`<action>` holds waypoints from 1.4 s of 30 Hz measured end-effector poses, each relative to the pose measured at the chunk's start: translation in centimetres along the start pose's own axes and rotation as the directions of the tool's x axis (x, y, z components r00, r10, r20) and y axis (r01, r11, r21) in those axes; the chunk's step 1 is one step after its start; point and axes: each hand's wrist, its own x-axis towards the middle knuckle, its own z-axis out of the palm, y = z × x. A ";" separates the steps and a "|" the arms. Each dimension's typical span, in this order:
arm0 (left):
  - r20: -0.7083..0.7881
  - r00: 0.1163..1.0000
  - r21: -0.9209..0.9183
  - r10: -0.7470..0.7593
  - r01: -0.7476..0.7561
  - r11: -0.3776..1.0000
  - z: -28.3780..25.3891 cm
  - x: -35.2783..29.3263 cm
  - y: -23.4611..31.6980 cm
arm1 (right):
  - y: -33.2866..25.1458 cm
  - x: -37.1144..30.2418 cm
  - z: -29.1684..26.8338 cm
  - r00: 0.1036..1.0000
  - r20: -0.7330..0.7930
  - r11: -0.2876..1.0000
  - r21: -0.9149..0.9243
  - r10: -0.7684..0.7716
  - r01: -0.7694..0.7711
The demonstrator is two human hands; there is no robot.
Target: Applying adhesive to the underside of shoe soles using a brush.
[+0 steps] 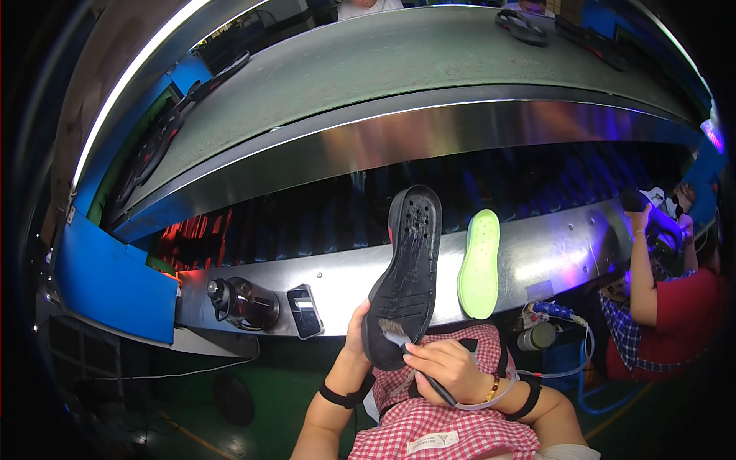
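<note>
- Sole [414,268], the big black one with a raised rim, is held up at a tilt over the near edge of the metal bench [360,272], holed end pointing away and the other end down by the hands.
- Its lower left edge is gripped by the left hand [357,331], so that hand is clamped on the sole; how the fingers are set underneath can't be told, since they're hidden.
- Brush [439,389] is pinched in the right hand [452,368], fingers closed round the dark handle. Pale bristles are laid against the lower part of the sole's face, and some shiny streaks can be seen further up.
- Clear tube [497,399] is looped past the right wrist from the back end of the brush, right beside a beaded bracelet [493,387].
- Bright green insole [479,264] is left lying flat on the bench, just right of the black sole and apart from it.
- Over on the left, a dark bottle [257,305] is stood near a phone [305,312], both on the bench.
- Round pot [537,337] is seen by the near edge, right of the checked apron [452,429].
- Far side is taken up by a wide green belt [368,69], with dark shoe pieces [521,29] scattered along it.
- Off right, something dark is being handled by a co-worker in a red top [690,322].
</note>
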 end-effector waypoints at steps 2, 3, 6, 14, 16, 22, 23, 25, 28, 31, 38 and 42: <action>0.025 1.000 0.006 0.008 -0.009 1.000 -0.3 -0.1 -0.2 | 0.3 0.1 -0.7 1.000 0.017 0.996 0.087 0.003 -0.004; 0.010 1.000 -0.003 0.010 -0.010 1.000 -0.5 -0.1 -0.2 | 0.7 0.2 -1.1 1.000 0.028 0.991 0.135 0.005 -0.009; -0.041 0.997 -0.006 -0.059 0.059 0.998 -0.5 -0.5 0.3 | 2.6 0.3 -3.5 0.959 0.203 0.741 0.610 0.199 -0.283; -0.335 0.932 0.335 0.139 -0.020 0.942 6.7 -6.1 5.5 | 6.2 -2.5 -9.6 0.645 -0.363 0.105 0.909 0.672 0.402; 0.010 0.989 0.213 0.150 -0.149 0.966 8.8 -3.6 8.8 | 7.2 -3.1 -10.0 0.607 -0.341 0.130 0.922 0.718 0.364; 0.440 0.645 -0.430 0.624 -0.459 0.778 13.1 5.4 21.1 | 8.5 -5.1 -9.1 0.543 -0.258 0.113 0.952 0.799 0.285; 0.233 0.696 -0.517 0.680 -0.503 0.692 12.7 6.1 21.6 | 8.6 -5.3 -8.9 0.557 -0.245 0.082 0.950 0.794 0.301; 0.113 0.736 -0.537 0.668 -0.520 0.664 11.2 7.5 21.5 | 9.0 -5.8 -8.6 0.541 -0.241 0.085 0.951 0.805 0.297; 0.380 0.823 -0.295 0.422 -0.324 0.899 5.6 9.7 16.6 | 9.8 -6.5 -8.4 0.529 -0.236 0.100 0.957 0.815 0.272; -0.031 0.986 0.387 0.162 -0.138 0.912 -2.3 10.5 9.2 | 11.0 -7.2 -8.2 0.415 -0.170 0.093 0.975 0.894 0.200; 0.028 0.915 0.541 0.402 0.324 -0.776 -14.8 4.8 -5.3 | 13.5 -7.8 -7.0 0.384 -0.081 0.042 0.993 0.920 0.107; 0.054 0.871 0.620 0.488 0.354 -0.701 -16.0 4.7 -6.8 | 14.0 -7.4 -5.5 0.407 -0.053 0.026 0.997 0.912 0.070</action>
